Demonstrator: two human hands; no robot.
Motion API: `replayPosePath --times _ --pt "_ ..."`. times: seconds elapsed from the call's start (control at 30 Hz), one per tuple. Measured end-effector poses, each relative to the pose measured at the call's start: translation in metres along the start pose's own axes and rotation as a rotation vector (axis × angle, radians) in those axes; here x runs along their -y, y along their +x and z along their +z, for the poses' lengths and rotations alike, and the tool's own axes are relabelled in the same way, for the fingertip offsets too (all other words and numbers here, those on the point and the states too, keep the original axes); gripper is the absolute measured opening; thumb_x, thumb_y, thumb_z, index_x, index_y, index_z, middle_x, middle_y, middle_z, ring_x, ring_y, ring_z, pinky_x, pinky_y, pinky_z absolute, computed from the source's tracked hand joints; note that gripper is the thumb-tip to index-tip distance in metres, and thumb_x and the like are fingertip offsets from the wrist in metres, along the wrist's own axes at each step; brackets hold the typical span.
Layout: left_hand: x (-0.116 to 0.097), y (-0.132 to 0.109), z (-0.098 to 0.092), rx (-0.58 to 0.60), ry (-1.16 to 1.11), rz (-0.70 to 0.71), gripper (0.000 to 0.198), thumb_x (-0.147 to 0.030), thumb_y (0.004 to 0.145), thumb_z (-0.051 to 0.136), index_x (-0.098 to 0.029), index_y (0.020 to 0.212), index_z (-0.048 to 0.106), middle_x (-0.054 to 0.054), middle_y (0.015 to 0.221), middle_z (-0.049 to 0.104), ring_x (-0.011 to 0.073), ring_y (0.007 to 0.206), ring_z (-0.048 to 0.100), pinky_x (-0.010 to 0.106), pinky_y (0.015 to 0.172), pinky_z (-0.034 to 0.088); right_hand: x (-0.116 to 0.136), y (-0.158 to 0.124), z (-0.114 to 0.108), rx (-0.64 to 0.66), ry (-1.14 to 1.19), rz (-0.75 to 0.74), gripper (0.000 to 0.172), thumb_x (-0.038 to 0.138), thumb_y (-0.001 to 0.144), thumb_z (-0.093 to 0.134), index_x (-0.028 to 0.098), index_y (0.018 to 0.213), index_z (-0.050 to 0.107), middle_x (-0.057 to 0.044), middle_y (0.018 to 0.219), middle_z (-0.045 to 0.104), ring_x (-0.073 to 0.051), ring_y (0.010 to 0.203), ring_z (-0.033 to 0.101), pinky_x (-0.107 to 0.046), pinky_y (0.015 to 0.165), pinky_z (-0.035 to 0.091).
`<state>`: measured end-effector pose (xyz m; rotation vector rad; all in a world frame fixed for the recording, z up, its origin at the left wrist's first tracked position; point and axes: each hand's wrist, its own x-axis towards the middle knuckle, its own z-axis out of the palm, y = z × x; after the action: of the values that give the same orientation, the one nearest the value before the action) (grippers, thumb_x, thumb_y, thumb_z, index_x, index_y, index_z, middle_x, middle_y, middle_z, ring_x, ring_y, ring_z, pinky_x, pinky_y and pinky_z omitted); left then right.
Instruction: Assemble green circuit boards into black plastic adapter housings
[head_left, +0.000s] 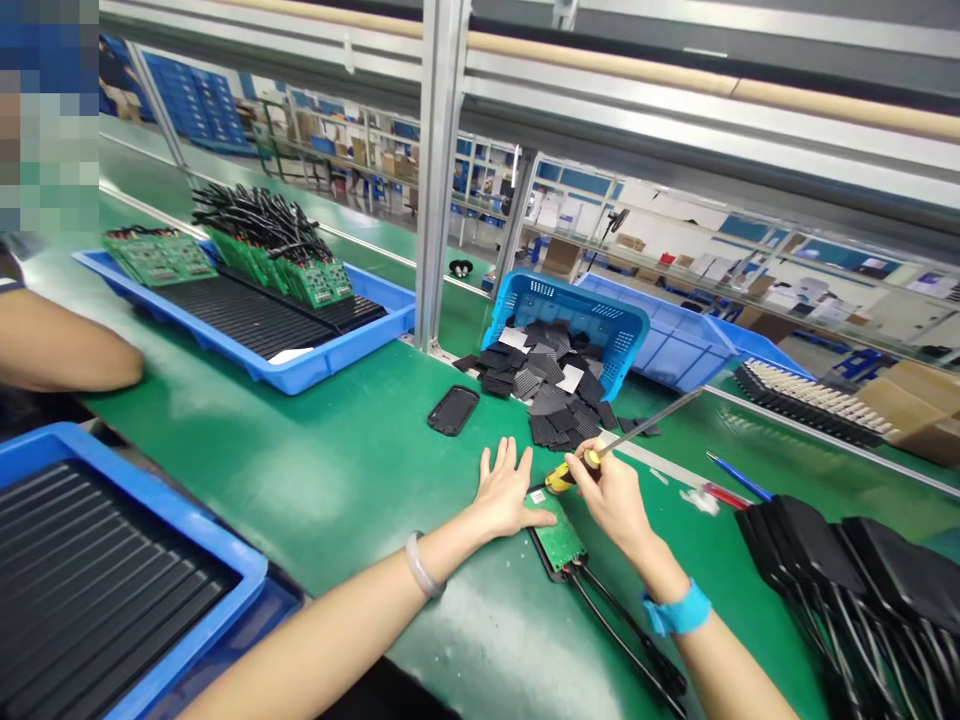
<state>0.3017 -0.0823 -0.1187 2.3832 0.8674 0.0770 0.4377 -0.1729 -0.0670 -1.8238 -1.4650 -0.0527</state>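
Observation:
In the head view a green circuit board sits in a black plastic casing on the green bench, with black cables running from its near end. My left hand lies with fingers spread beside the board, its thumb over the board's edge. A screwdriver with a yellow and black handle is gripped in my right hand. Its handle end is down near the board's far end, and the metal shaft points up and right. Beyond my left hand lies a loose black cover.
A tipped blue basket spills black pads. Blue trays hold cabled boards. Cased units with cables lie at right, near a blue pen. A metal post rises behind. Another person's arm rests at left.

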Motion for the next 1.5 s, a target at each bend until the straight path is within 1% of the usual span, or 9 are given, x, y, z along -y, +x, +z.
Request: replayPosePath --times 0.17,0.4,0.57,0.73,0.87,1.07,1.2,1.4,1.5 --pt "-0.002 -0.001 -0.003 0.034 0.015 0.005 0.107 -0.062 0.07 0.066 -0.008 0.149 0.018 0.029 0.153 -0.001 0.0343 0.144 -0.008 0.057 0.115 0.0 0.02 -0.025 -0.046 -0.225 -0.066 -0.069 0.015 0.034 0.088 0.056 0.021 0.082 0.053 0.004 0.064 0.054 -0.011 0.054 0.052 -0.023 0.057 0.042" --pt "-0.002 0.001 -0.001 0.028 0.027 0.018 0.103 -0.06 0.071 0.067 -0.009 0.148 0.022 0.031 0.153 0.0 0.0348 0.144 -0.007 0.057 0.114 0.0 0.005 -0.069 -0.044 -0.059 -0.139 -0.012 0.02 0.035 0.09 0.053 0.021 0.075 0.052 0.007 0.053 0.047 -0.009 0.042 0.044 -0.02 0.044 0.037" --pt "-0.001 0.0 -0.003 0.04 0.02 0.013 0.103 -0.058 0.071 0.069 -0.009 0.149 0.021 0.03 0.153 0.0 0.0348 0.144 -0.007 0.057 0.114 -0.001 0.028 -0.066 -0.055 -0.246 0.066 -0.012 0.008 0.027 0.088 0.057 0.022 0.085 0.053 0.0 0.075 0.064 -0.014 0.066 0.063 -0.023 0.061 0.048" --pt "-0.004 -0.001 -0.005 0.032 0.013 0.008 0.104 -0.057 0.07 0.07 -0.009 0.148 0.022 0.03 0.153 0.0 0.0352 0.144 -0.006 0.058 0.114 -0.001 0.036 -0.073 -0.026 0.079 0.105 -0.156 0.011 0.023 0.091 0.05 0.022 0.079 0.049 0.004 0.063 0.057 -0.011 0.052 0.055 -0.021 0.051 0.043" --pt "-0.002 -0.001 -0.003 0.034 -0.022 0.098 0.096 -0.051 0.075 0.069 -0.013 0.149 0.021 0.022 0.156 0.005 0.0341 0.145 -0.003 0.064 0.111 -0.003 0.012 -0.062 -0.032 0.081 -0.232 0.032 0.012 0.029 0.091 0.049 0.021 0.082 0.048 0.004 0.062 0.053 -0.012 0.049 0.05 -0.023 0.05 0.039" --pt "0.005 0.003 0.001 0.097 -0.156 0.396 0.063 -0.027 0.084 0.065 -0.022 0.139 0.037 0.014 0.134 0.055 0.0289 0.136 0.037 0.061 0.113 0.008 -0.042 -0.057 -0.052 0.346 -0.75 0.309 0.012 0.021 0.089 0.049 0.017 0.098 0.056 -0.007 0.088 0.06 -0.023 0.069 0.062 -0.029 0.053 0.037" --pt "0.006 0.005 -0.004 0.03 -0.306 0.469 0.059 -0.024 0.069 0.08 -0.02 0.122 0.054 0.008 0.109 0.06 0.0241 0.105 0.057 0.041 0.096 0.042 -0.053 -0.065 -0.043 0.365 -0.681 0.328 0.02 0.021 0.091 0.047 0.013 0.103 0.06 -0.011 0.09 0.06 -0.026 0.074 0.064 -0.033 0.059 0.044" --pt "-0.002 -0.003 -0.01 -0.09 -0.548 0.637 0.05 -0.021 0.068 0.08 -0.02 0.114 0.06 0.005 0.103 0.059 0.02 0.092 0.057 0.03 0.078 0.047 -0.019 -0.071 -0.026 0.548 -0.179 0.155 0.026 0.039 0.096 0.043 0.021 0.102 0.059 -0.002 0.084 0.067 -0.017 0.076 0.064 -0.026 0.069 0.05" --pt "-0.006 -0.008 -0.012 -0.233 -0.574 0.62 0.052 -0.023 0.073 0.074 -0.022 0.122 0.057 0.007 0.106 0.059 0.022 0.098 0.056 0.034 0.086 0.046 -0.009 -0.076 -0.018 0.41 -0.222 0.03 0.029 0.039 0.098 0.038 0.018 0.095 0.058 -0.003 0.078 0.066 -0.019 0.068 0.061 -0.029 0.061 0.047"
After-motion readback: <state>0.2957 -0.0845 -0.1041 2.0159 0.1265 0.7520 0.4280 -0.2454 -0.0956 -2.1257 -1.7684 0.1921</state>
